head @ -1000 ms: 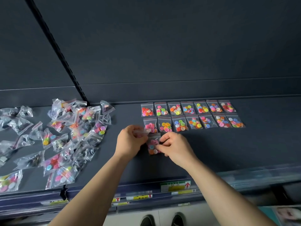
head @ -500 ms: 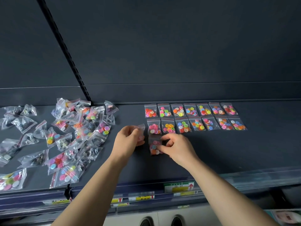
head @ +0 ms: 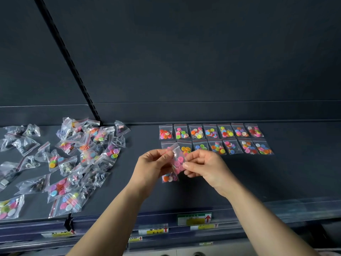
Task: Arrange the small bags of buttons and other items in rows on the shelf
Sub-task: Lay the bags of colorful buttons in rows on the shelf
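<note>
right hand has joined left hand, fingers pinching bag of probably pink buttons.

- The held bag and the left hand cover much of the nearer row's first bag.
- The right hand hides the lower part of the next bag.
- Only the lower half of a lone bag shows below the hands.
- The edge bag is cut off at the left.
- The label print is too blurred to read.
</note>
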`<state>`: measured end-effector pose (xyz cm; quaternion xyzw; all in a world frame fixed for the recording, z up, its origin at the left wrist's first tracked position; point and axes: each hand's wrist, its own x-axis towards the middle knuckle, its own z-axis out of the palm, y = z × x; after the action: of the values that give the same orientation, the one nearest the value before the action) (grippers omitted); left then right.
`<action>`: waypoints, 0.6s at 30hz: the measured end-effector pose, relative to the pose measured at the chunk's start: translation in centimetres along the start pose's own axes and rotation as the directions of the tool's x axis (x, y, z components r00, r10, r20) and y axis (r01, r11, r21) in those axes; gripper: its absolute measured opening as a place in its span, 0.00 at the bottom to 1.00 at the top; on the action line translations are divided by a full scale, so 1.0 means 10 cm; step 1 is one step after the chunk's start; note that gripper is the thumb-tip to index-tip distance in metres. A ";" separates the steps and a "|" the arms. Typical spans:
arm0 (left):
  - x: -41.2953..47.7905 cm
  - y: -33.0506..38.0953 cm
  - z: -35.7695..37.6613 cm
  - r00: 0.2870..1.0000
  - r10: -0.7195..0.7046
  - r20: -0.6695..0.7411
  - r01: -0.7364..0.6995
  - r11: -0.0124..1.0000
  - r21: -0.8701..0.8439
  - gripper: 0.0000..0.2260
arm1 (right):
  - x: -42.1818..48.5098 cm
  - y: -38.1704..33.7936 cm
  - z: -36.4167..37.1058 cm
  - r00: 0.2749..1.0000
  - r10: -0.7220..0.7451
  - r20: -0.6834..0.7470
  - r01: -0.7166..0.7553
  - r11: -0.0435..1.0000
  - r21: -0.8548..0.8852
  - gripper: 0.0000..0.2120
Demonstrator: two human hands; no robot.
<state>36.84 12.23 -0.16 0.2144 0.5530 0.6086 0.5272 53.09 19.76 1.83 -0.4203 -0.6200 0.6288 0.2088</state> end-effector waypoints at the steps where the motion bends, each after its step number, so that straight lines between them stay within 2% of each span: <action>1: 0.00 -0.01 0.03 1.000 0.002 -0.011 -0.002 1.000 0.021 0.09 | -0.01 0.01 -0.04 1.000 0.012 0.022 -0.012 1.000 -0.003 0.06; 4: 0.01 -0.03 0.11 0.997 0.034 -0.064 -0.026 0.992 0.125 0.04 | -0.01 0.06 -0.12 0.998 0.035 0.061 -0.033 0.999 -0.028 0.07; 6: 0.02 -0.03 0.14 0.995 0.064 -0.072 -0.048 0.976 0.210 0.03 | 0.00 0.11 -0.15 0.999 0.020 0.036 -0.018 0.999 -0.050 0.07; 11: 0.05 -0.10 0.09 0.978 0.160 -0.134 -0.104 0.930 0.352 0.07 | 0.03 0.28 -0.21 0.999 -0.001 -0.041 -0.005 0.992 -0.129 0.04; 15: 0.02 -0.26 -0.08 0.960 0.238 -0.145 -0.120 0.821 0.558 0.08 | 0.07 0.43 -0.21 0.995 -0.010 -0.099 -0.018 0.961 -0.277 0.03; 18: -0.01 -0.31 -0.13 0.955 0.286 -0.080 -0.120 0.620 0.776 0.09 | 0.09 0.50 -0.16 0.988 -0.080 -0.132 0.022 0.920 -0.392 0.02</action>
<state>37.06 11.02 -3.29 0.4166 0.7784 0.3925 0.2579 55.19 20.69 -2.98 -0.4817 -0.7265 0.4551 0.1818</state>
